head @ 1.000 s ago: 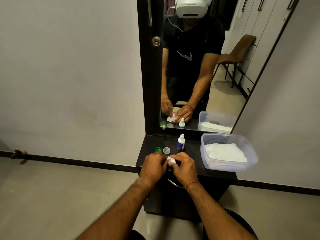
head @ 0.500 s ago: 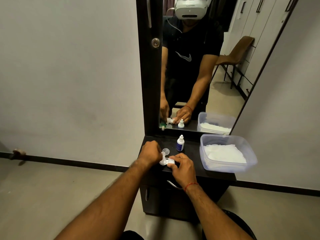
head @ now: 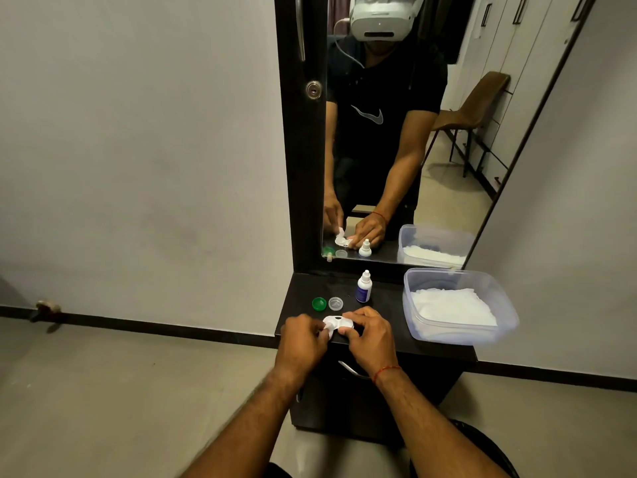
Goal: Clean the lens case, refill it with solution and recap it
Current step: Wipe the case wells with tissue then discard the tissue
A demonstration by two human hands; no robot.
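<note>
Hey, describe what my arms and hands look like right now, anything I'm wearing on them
Both forearms are bare, with no sleeves in the direct view. The right hand has a thin red thread bracelet around its wrist. The left hand wears nothing: no rings, watch or gloves show. In the mirror, short black sleeves end above the elbows.

Lens case (head: pixel 338 323): white. Caps: one green (head: pixel 319 303), one clear/greyish (head: pixel 335 303). Solution bottle (head: pixel 364 288): white w/ blue label. Desk (head: pixel 375 317): black, glossy. Tub (head: pixel 505 305): clear w/ bluish tint, white tissue (head: pixel 451 307) inside. Red thread (head: pixel 386 370) on right wrist. Wall (head: pixel 138 150): plain off-white, black skirting. Floor (head: pixel 103 391): beige.
</note>
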